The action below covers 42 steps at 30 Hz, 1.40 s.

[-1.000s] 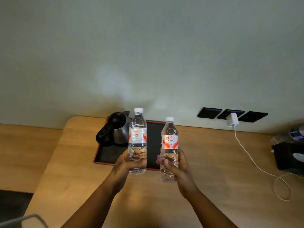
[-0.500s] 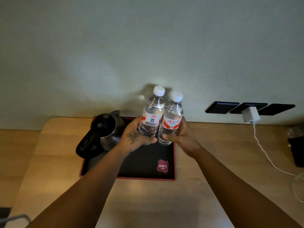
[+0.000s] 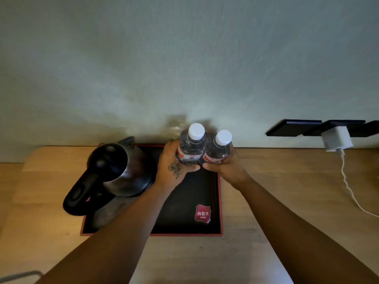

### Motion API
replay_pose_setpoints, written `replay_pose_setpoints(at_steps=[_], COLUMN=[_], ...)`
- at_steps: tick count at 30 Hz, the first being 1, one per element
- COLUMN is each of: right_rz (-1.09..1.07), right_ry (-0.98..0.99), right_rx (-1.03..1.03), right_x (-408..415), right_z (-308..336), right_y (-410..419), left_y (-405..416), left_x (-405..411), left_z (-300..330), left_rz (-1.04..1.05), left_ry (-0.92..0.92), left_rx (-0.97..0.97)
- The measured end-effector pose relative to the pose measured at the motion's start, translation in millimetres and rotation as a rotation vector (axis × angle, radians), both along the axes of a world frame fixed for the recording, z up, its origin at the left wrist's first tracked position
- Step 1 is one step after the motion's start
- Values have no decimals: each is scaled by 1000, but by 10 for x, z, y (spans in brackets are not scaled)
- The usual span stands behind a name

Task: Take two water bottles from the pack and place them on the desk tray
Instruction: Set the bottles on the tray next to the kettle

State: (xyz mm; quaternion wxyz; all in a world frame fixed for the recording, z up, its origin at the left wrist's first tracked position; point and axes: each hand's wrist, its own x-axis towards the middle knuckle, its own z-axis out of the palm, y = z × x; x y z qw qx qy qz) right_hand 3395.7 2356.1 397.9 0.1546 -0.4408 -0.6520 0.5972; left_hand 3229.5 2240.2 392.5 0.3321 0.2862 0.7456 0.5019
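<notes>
1. A left hand (image 3: 174,169) grips one clear plastic water bottle with white cap (image 3: 191,145); the right hand (image 3: 227,169) grips a second (image 3: 218,149).
2. Both bottles stand upright, touching, over the far right corner of the black red-rimmed desk tray (image 3: 220,201); contact cannot be told.
3. One black electric kettle (image 3: 119,171) occupies the tray's left side.

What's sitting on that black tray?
A dark kettle on the tray's left, a red logo, and two bottles held at its far right. Hands hide their bases.
</notes>
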Motion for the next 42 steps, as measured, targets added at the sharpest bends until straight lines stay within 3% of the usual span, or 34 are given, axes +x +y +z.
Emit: replay_pose_setpoints(at_steps=[11, 17, 21, 25, 34, 42], right_rz=[-31, 0, 11, 65, 87, 79], right_ry=[-45, -196, -366, -485, -323, -267], right_rx=[63, 166, 369, 495, 539, 520], right_x=[9, 61, 228, 340, 166, 96], right_z=[-134, 86, 363, 667, 1339, 1272], right_y=[-68, -102, -93, -106, -201, -256], left_y=[-27, -55, -195, -245, -79, -55], left_x=[22, 16, -8, -111, -379, -419], left_z=[-177, -66, 168, 620, 1433, 1354], left_rz=[11, -66, -93, -217, -611, -528], left_ry=[88, 107, 292, 492, 587, 668], left_rx=[40, -97, -119, 47, 94, 59])
